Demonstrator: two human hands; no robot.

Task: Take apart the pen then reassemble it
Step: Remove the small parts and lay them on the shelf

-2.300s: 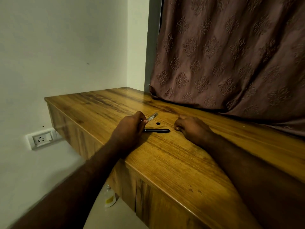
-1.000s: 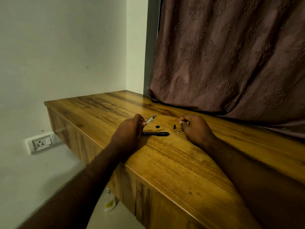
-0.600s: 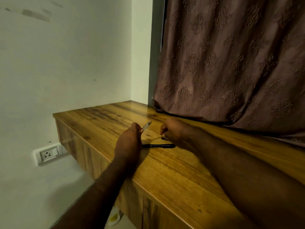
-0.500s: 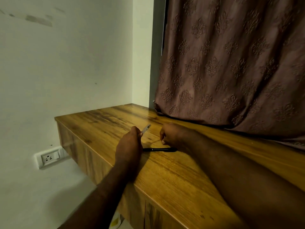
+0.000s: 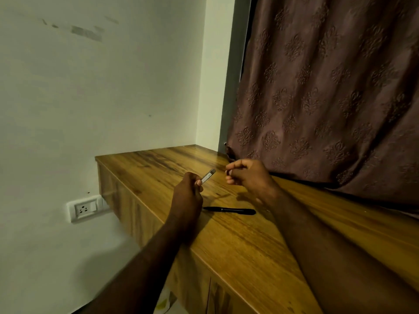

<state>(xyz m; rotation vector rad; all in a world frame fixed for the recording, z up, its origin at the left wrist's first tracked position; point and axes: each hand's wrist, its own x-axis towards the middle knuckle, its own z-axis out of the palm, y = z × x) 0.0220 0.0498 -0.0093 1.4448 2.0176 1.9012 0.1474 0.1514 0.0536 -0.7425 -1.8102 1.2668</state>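
Note:
My left hand (image 5: 187, 196) is raised over the wooden counter (image 5: 238, 241) and grips a silver-grey pen barrel (image 5: 208, 176), whose far end points up and to the right. My right hand (image 5: 247, 177) hovers just to the right of that end, fingers curled, pinching a small dark pen piece (image 5: 227, 172) between thumb and fingertips. A black pen part (image 5: 229, 210), long and thin, lies flat on the counter below and between both hands, touched by neither.
A brown patterned curtain (image 5: 328, 91) hangs down onto the counter's back right. A white wall with a socket (image 5: 85, 208) stands at the left, beyond the counter's left edge. A pale object (image 5: 164, 304) lies on the floor below.
Both hands have lifted off the counter. My right hand picked up a small dark piece from the surface and now holds it near the end of the barrel in my left hand. The black part stayed.

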